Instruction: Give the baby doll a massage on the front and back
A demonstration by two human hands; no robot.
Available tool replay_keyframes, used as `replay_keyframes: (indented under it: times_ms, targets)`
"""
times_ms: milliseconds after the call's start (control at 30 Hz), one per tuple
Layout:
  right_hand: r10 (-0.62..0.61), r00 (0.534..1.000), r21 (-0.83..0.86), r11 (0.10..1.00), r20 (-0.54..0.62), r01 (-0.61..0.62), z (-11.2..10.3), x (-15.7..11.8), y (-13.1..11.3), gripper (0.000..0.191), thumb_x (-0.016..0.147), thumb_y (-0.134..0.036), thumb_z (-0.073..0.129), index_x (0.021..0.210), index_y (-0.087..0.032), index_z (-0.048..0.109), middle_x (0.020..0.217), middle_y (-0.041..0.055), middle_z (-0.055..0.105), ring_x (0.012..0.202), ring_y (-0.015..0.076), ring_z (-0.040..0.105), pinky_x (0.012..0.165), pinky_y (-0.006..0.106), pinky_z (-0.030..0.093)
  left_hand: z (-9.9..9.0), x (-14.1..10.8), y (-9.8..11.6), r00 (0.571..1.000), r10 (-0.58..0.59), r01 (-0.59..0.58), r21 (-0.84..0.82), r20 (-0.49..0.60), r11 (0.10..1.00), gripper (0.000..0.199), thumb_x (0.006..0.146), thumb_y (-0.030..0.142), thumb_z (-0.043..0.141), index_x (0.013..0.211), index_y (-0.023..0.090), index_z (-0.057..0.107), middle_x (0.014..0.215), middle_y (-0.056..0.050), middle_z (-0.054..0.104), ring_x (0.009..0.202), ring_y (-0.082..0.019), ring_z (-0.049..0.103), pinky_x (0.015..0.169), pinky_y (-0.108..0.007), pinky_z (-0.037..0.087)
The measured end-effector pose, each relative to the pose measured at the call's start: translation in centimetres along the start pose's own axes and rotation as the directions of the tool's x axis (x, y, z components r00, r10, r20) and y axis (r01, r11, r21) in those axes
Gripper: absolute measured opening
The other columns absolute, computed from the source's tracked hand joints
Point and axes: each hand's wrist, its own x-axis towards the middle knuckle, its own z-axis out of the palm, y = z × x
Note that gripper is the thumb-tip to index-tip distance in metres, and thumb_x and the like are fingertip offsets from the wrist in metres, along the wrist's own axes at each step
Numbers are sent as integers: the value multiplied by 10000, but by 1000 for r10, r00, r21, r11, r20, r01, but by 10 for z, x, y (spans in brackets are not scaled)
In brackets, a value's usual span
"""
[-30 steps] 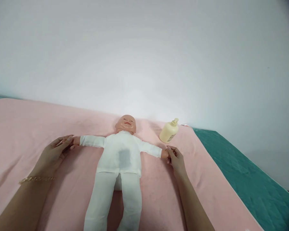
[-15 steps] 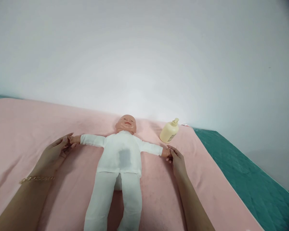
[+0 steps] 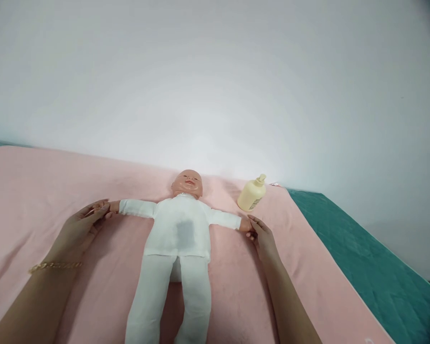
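Note:
A baby doll (image 3: 181, 227) with a white cloth body lies face up, its head toward the wall and both arms stretched out sideways. There is a grey patch on its chest. At the left, my left hand (image 3: 84, 222) is closed around the doll's hand, thumb laid over it; a gold bracelet circles that wrist. My right hand (image 3: 263, 234) pinches the doll's other hand between thumb and fingers. Just beyond my right hand stands a pale yellow pump bottle (image 3: 251, 195) with dark print on its side. The doll's feet are cut off by the lower frame edge.
A pink blanket (image 3: 50, 181) lies under the doll and bottle. Green quilted cloth (image 3: 365, 258) shows along the right side, with a sliver at the far left. A plain pale wall (image 3: 200, 86) rises directly behind.
My left thumb has shifted onto the doll's hand, and the fingers have turned slightly. My right hand keeps its hold; doll and bottle look unmoved apart from a tiny view shift.

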Motion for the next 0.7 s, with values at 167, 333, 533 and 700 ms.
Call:
replay_keyframes:
  times_ms: [167, 333, 533, 700]
  targets:
    - [-20, 1000, -73, 997, 3, 20, 1, -3, -2, 395, 643, -420, 751, 936, -166, 674, 658, -13, 645, 418, 84, 464, 400, 214, 331, -5, 9, -5, 1000, -14, 14, -10, -20, 1000, 143, 887, 159, 639, 1014, 119, 694, 863, -30, 687, 709, -88, 637, 651, -135, 551]
    - [-56, 998, -153, 987, 5, 56, 2, -4, -3, 343, 692, -432, 690, 917, -176, 654, 606, -20, 623, 388, 103, 459, 377, 221, 289, -4, 8, -6, 999, 0, 2, 42, -52, 999, 135, 888, 197, 652, 988, 115, 692, 866, -32, 685, 702, -83, 629, 657, -144, 543]
    - [-76, 997, -207, 975, 12, 77, 2, -1, 2, 320, 737, -427, 641, 941, -180, 658, 661, 13, 655, 432, 127, 509, 410, 246, 355, 1, -3, 0, 998, 5, 5, 163, -60, 987, 245, 888, 251, 652, 1085, 108, 684, 1034, -88, 705, 828, -130, 665, 728, -203, 551]
    - [-110, 994, -290, 951, -4, 105, -2, 4, 6, 369, 743, -413, 634, 1050, -208, 643, 750, 2, 665, 413, 114, 474, 400, 250, 334, -2, 2, -3, 997, 54, -37, 285, -52, 958, 413, 888, 301, 624, 1227, 67, 606, 1006, -101, 676, 768, -149, 649, 735, -259, 552]
